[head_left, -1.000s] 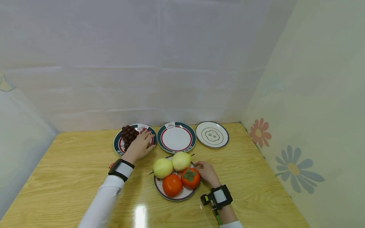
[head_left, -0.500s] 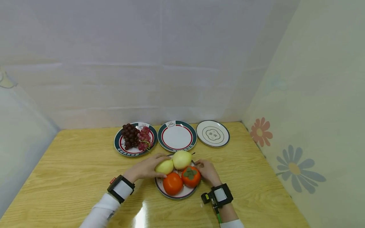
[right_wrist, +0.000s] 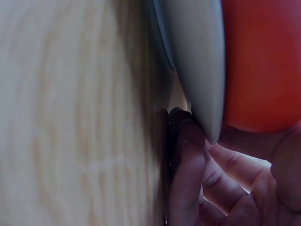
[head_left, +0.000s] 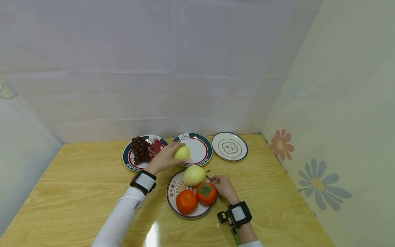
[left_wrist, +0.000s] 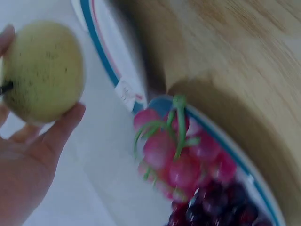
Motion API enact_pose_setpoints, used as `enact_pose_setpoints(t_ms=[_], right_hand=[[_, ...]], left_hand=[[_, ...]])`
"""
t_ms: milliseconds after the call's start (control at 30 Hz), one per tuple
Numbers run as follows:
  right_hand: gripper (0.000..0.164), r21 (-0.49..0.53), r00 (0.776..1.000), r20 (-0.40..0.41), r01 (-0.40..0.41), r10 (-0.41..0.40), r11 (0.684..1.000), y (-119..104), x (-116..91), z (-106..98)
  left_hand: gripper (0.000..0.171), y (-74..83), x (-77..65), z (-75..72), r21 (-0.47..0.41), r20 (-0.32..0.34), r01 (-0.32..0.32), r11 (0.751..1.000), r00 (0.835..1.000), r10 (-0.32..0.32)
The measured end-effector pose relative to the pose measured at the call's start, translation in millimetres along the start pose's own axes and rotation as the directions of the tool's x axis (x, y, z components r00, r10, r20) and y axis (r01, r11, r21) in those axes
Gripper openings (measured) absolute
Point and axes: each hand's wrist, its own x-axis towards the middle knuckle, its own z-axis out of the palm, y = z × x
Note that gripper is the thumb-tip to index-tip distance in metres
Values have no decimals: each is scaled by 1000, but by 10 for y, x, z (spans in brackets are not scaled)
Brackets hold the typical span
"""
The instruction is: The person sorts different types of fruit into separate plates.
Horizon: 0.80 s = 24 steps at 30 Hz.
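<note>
Grapes (head_left: 140,150) lay on left plate (head_left: 127,163). Left hand (head_left: 164,158) gripped one pear (head_left: 182,153) over middle plate (head_left: 201,151), not yet placed. Right hand (head_left: 224,188) pinched near plate (head_left: 172,189); second pear (head_left: 194,175), two persimmons (head_left: 186,201) apparently left.

A red flower (head_left: 279,144) and blue flower (head_left: 318,184) decorate the wall (head_left: 348,103).

Table (head_left: 77,188): wood-grained, smooth, with a glossy reflection at the near side. Near plate (head_left: 177,187): smooth, ceramic-looking. Right persimmon (head_left: 206,194): smooth, faintly shiny skin. Raised pear (left_wrist: 47,70): largely matt, finely speckled. Dark grapes (left_wrist: 218,207), far left: glossy, highlighted. Left sleeve (head_left: 115,219): matt cloth. Far backdrop (head_left: 123,85): creased, matt sheeting.
</note>
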Motion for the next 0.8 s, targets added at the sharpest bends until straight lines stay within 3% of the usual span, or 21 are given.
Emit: enact_pose_setpoints(t_ms=[100,233,800], right_hand=[[16,-5,1000,-10,13,-13,1000,15,8,14],[16,-1,1000,-11,10,-10,1000,24,14,27],[16,-7,1000,-11,-6,6,1000,42,22,9]], left_hand=[[64,-61,143,110,-15,-40,65,998,997,-65],[64,-144,249,227,-10,-37,116,993,993,-116],[70,-221,299,326,77,-28,123,989,992,-121]])
